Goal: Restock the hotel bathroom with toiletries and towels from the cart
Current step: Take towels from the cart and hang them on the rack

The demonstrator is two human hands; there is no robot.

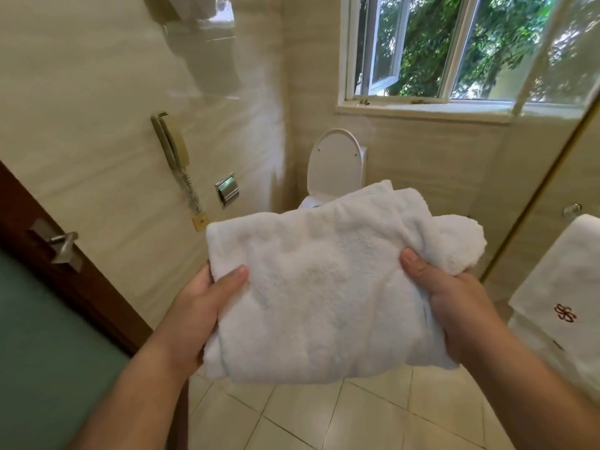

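At my far left the dark wooden door [104,297] is showing its metal lever handle [65,246], with a greenish frosted panel filling the part below it. Just past it on the beige tiled wall, a wall phone [173,147] is hanging upright with its coiled cord trailing down to a small socket, and a chrome paper holder [227,190] is sitting recessed in the wall a little to its right. My left hand [198,306] is gripping the left edge of the white towel [324,287], thumb lying flat on top and fingers tucked out of sight underneath. I am holding the towel, loosely folded and thick, in the air in front of me above the tiled floor [324,417], so it is touching nothing but my two hands. Behind its upper edge the toilet [334,164] is standing in the corner with its lid raised, and above that the window [454,50] is standing partly open onto green leaves. My right hand [454,300] is clamping the towel's right side, the thumb pressing down where the cloth is bunching into a rumpled fold, the fingers hidden below. At the far right a monogrammed towel [558,287] is lying draped over an edge beside a gold-framed glass panel, well apart from the one I am carrying.
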